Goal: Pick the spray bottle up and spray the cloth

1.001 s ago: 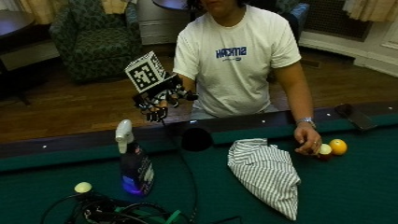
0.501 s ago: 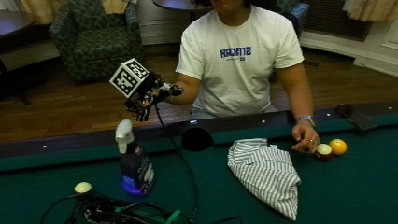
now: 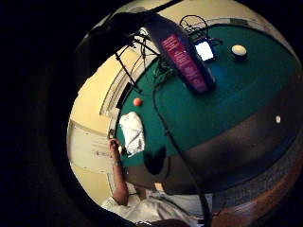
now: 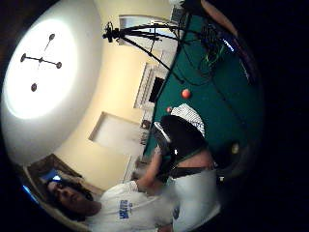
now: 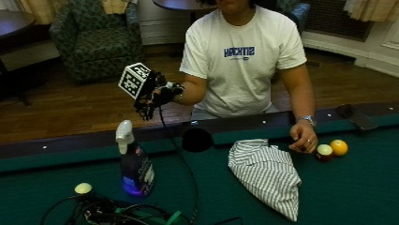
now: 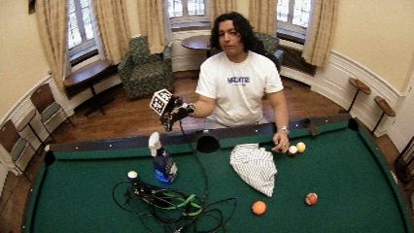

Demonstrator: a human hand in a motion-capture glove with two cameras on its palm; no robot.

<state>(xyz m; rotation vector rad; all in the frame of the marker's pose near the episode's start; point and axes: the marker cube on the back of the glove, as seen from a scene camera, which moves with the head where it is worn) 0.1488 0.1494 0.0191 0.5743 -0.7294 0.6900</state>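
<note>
Outside view shows the green felt-topped desk (image 5: 349, 187), a striped grey-white cloth (image 5: 268, 176) right of the landmark white-capped purple spray bottle (image 5: 134, 166), and the black-gloved right hand (image 5: 154, 95) above it, fingers loosely curled, holding nothing, seemingly poised to reach.

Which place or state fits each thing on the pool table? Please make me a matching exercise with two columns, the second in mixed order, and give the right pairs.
Column 1
1. spray bottle
2. striped cloth
3. gloved right hand
4. yellow ball

Column 2
A. lying crumpled on the felt
B. raised in the air, holding nothing
C. beside the bare hand, near the rail
D. standing upright near the cables

Pairs: 1-D, 2-A, 3-B, 4-C
</note>
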